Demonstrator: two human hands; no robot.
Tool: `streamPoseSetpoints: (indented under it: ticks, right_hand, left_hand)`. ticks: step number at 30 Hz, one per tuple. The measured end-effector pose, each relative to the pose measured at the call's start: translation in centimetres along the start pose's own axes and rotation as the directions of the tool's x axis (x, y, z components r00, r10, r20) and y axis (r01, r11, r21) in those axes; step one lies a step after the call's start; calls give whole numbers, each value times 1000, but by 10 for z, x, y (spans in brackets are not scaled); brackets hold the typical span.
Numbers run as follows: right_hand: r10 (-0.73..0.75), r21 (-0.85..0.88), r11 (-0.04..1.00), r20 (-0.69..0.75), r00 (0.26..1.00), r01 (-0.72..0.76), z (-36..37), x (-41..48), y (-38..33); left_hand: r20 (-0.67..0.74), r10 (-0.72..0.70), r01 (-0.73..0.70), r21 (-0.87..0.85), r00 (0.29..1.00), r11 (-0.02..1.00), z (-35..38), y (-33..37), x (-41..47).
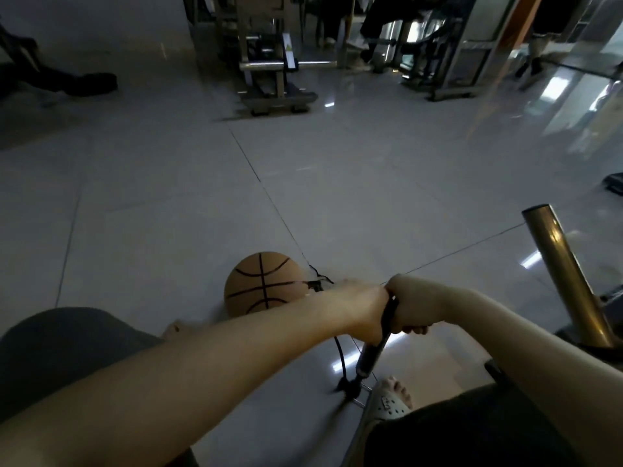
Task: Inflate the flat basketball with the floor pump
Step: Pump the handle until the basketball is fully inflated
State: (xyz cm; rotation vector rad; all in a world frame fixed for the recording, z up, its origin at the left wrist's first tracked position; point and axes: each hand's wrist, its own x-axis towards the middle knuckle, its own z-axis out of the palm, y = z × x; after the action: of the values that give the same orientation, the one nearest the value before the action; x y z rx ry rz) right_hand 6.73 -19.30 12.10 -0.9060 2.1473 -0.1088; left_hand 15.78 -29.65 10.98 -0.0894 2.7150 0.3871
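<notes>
Basketball (259, 284) lies on the tiled floor (168, 203) at lower centre, just above the hands. Left hand (360, 305) and right hand (408, 308) both clench the handle (390, 310) of the floor pump (369, 357). Its barrel stands tilted below them, and a black hose (339, 355) curves up from the base. A sandalled foot (391, 397) is beside the base.

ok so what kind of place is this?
Likely an indoor workshop or commercial hall: glossy tiled floor, a steel machine frame on casters, and metal-framed glass panels.
</notes>
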Motion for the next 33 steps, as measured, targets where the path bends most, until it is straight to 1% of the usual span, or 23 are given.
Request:
streamPoseSetpoints:
  ticks: [2, 3, 4, 5, 7, 9, 10, 13, 15, 18, 20, 24, 28, 31, 33]
  right_hand:
    - [-28, 17, 999, -41, 999, 28, -18, -19, -6]
    - [-39, 26, 999, -44, 998, 40, -25, -25, -7]
    - [-41, 12, 999, -28, 999, 41, -27, -28, -6]
    - [-25, -36, 999, 10, 1000, 25, -25, -27, -5]
    - [63, -150, 988, 101, 993, -47, -6, -15, -2]
    - [110, -199, 976, 101, 989, -88, 19, 7, 2]
    - [109, -201, 975, 74, 991, -92, 29, 24, 7]
    - [103, -167, 981, 40, 994, -95, 52, 54, 20]
    - [84, -130, 988, 24, 996, -81, 67, 69, 36]
    - [102, -91, 991, 22, 995, -100, 88, 83, 54]
    - [107, -104, 989, 10, 994, -105, 94, 86, 56]
    - [117, -111, 987, 19, 993, -114, 97, 81, 48]
    - [134, -179, 975, 13, 991, -130, 87, 60, 29]
    - [145, -210, 968, 37, 989, -134, 65, 39, 13]
    - [102, -186, 978, 38, 994, -93, 38, 24, 7]
  left_hand:
    - [-190, -12, 28, 82, 982, 996, -15, 13, -5]
    - [-231, 2, 24, 109, 973, 994, -23, 16, -7]
    - [-241, 8, 22, 124, 970, 992, -27, 16, -6]
    - [-224, 7, 25, 137, 974, 990, -27, 16, -3]
    - [-124, -14, 34, 161, 992, 986, -10, 14, 8]
    - [-17, -29, 32, 197, 999, 980, 16, 9, 22]
    - [-1, -30, 29, 193, 1000, 981, 29, 3, 31]
    - [-32, 11, -7, 121, 999, 993, 58, -15, 46]
    - [-51, 34, -28, 127, 998, 992, 75, -18, 53]
    - [-24, 45, -42, 113, 999, 993, 96, -16, 66]
    - [-7, 58, -57, 133, 998, 990, 103, -17, 71]
    - [-21, 23, -21, 99, 1000, 995, 109, -21, 64]
    - [39, -5, 2, 84, 999, 996, 103, -18, 57]
    - [78, -22, 17, 67, 997, 998, 75, -15, 46]
    - [62, 3, -5, 32, 998, 999, 40, -11, 37]
